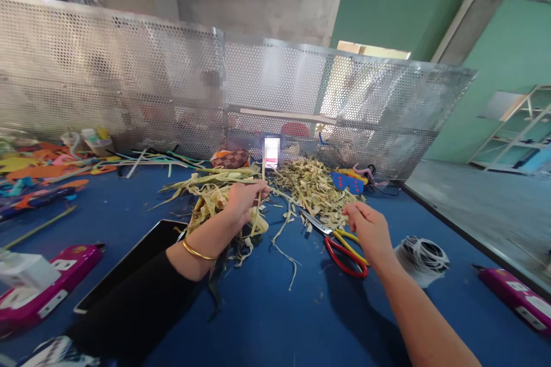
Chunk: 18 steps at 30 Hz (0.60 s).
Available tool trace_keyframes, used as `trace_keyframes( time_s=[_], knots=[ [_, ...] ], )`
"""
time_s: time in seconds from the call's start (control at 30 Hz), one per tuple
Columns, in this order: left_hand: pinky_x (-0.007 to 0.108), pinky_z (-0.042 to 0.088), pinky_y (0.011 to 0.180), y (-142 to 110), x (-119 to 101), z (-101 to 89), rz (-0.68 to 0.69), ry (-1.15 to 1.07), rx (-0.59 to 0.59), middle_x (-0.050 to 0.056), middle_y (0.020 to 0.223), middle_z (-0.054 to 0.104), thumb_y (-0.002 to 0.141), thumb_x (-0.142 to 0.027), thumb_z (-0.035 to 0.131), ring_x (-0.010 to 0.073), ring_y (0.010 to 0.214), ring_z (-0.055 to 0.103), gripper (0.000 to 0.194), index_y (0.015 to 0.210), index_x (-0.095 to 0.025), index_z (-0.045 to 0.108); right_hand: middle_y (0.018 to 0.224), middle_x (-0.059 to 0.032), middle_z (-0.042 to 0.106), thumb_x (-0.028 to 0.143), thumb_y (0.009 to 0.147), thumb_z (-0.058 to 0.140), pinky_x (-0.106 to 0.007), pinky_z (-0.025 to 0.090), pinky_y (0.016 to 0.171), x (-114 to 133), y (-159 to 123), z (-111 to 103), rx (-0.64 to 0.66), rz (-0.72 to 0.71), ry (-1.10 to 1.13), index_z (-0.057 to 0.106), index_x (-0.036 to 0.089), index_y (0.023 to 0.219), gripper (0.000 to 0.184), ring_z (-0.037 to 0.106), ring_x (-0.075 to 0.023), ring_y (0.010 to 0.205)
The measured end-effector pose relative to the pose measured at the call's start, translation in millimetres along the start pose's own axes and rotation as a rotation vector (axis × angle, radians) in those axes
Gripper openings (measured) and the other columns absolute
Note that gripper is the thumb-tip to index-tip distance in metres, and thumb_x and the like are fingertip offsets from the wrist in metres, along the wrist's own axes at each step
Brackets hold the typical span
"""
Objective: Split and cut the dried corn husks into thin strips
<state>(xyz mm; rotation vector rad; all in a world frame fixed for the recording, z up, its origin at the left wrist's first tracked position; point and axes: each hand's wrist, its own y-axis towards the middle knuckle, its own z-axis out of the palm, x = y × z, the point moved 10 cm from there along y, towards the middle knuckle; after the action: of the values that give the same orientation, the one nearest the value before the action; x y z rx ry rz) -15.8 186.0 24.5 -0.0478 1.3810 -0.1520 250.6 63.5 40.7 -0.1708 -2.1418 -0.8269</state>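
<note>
My left hand (pixel 246 202), with a gold bangle at the wrist, is closed in a pinch on a pale dried husk strip (pixel 263 170) that stands up from the fingers. Below and behind it lies a bundle of long dried husks (pixel 206 188). My right hand (pixel 369 228) hovers beside the scissors with its fingertips pressed together; whatever they may hold is too small to make out. The scissors (pixel 348 257), with red and yellow handles, lie on the blue table with blades toward a heap of chopped husk (pixel 307 183). A thin curled strand (pixel 282 249) trails between the hands.
A dark tablet (pixel 133 266) lies under my left forearm. Magenta devices (pixel 81 261) flank both sides. At right stands a spool of grey twine (pixel 422 261). A lit phone (pixel 272 152) leans near the perforated metal screen (pixel 275 77). Colourful scraps (pixel 43 169) cover the far left.
</note>
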Motion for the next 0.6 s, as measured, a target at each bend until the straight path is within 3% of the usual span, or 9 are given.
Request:
trace_keyframes(
  time_s=[0.07,0.13,0.17,0.3,0.4,0.6],
  knots=[
    [0.017,0.04,0.051,-0.1,-0.6,0.3,-0.024,-0.016,0.025,0.003,0.069,0.067,0.071,-0.019,0.066,0.0082,0.059,0.057,0.007,0.076,-0.013,0.065,0.084,-0.0086,0.066,0.045,0.078,0.054,-0.038,0.047,0.073,9.2,1.9,-10.9,-0.117,-0.116,-0.182,0.063,0.017,0.096,0.035,0.061,-0.0239,0.079],
    [0.018,0.042,0.054,-5.3,3.1,8.9,-0.07,-0.036,0.09,0.004,0.075,0.069,0.073,-0.02,0.065,0.0091,0.063,0.059,0.008,0.078,-0.014,0.066,0.109,-0.0149,0.062,0.042,0.076,0.057,-0.046,0.044,0.086,26.4,-1.3,-10.1,-0.158,-0.251,-0.337,0.061,0.015,0.109,0.043,0.057,-0.0297,0.101],
    [0.019,0.043,0.055,-9.6,5.9,14.9,-0.091,-0.04,0.125,0.006,0.078,0.07,0.074,-0.021,0.065,0.0101,0.065,0.061,0.008,0.078,-0.014,0.066,0.112,-0.0155,0.061,0.041,0.078,0.057,-0.048,0.042,0.089,35.0,-4.3,-7.0,-0.155,-0.304,-0.376,0.061,0.015,0.11,0.041,0.055,-0.0306,0.105],
    [0.023,0.048,0.062,-35.6,23.5,52.5,-0.178,-0.069,0.374,0.009,0.085,0.072,0.072,-0.018,0.065,0.0134,0.07,0.065,0.014,0.085,-0.013,0.067,0.105,-0.0108,0.066,0.039,0.088,0.049,-0.043,0.046,0.085,59.6,-18.5,8.4,-0.076,-0.379,-0.277,0.063,0.021,0.109,0.031,0.059,-0.0259,0.099],
    [0.025,0.049,0.063,-54.3,32.0,75.1,-0.154,-0.076,0.538,0.01,0.086,0.072,0.069,-0.02,0.07,0.0152,0.07,0.066,0.022,0.089,-0.013,0.067,0.106,-0.0091,0.067,0.039,0.088,0.05,-0.039,0.047,0.085,68.3,-26.6,23.2,0.018,-0.378,-0.135,0.063,0.021,0.108,0.029,0.061,-0.0237,0.099],
    [0.027,0.05,0.069,-67.5,36.7,91.4,-0.064,-0.006,0.715,0.008,0.088,0.072,0.066,-0.022,0.072,0.0178,0.074,0.068,0.028,0.093,-0.015,0.069,0.084,-0.0046,0.071,0.031,0.085,0.053,-0.032,0.05,0.071,58.7,-25.4,35.2,0.151,-0.245,0.055,0.068,0.02,0.087,0.019,0.064,-0.0201,0.077]
  ],
)
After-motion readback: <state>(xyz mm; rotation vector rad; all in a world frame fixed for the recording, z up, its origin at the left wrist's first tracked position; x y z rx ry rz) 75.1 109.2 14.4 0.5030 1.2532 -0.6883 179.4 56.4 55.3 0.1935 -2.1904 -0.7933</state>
